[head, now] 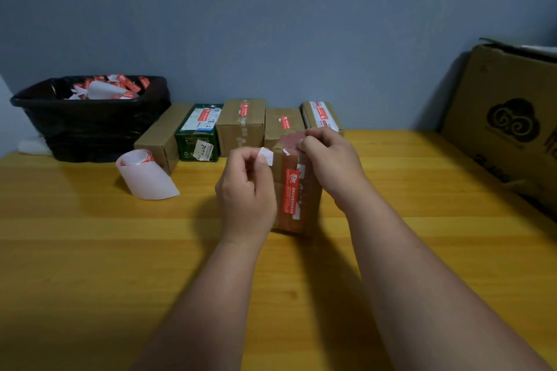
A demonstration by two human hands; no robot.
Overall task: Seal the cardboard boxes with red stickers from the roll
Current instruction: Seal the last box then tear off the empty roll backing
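Note:
A small cardboard box [310, 205] stands on the wooden table in front of me, with a red sticker [291, 193] running down its top. My left hand [245, 190] pinches a white scrap of backing paper [266, 156] just left of the box. My right hand [330, 163] pinches a blurred red sticker piece [289, 139] above the box's far end. The sticker roll [144, 175] lies on its side to the left, its white liner trailing loose.
Several boxes line the wall: a plain brown one [161, 137], a green one [200, 132], and three with red stickers [241, 126]. A black bin [90, 126] holds discarded liners at far left. A big open carton [509, 117] leans at right.

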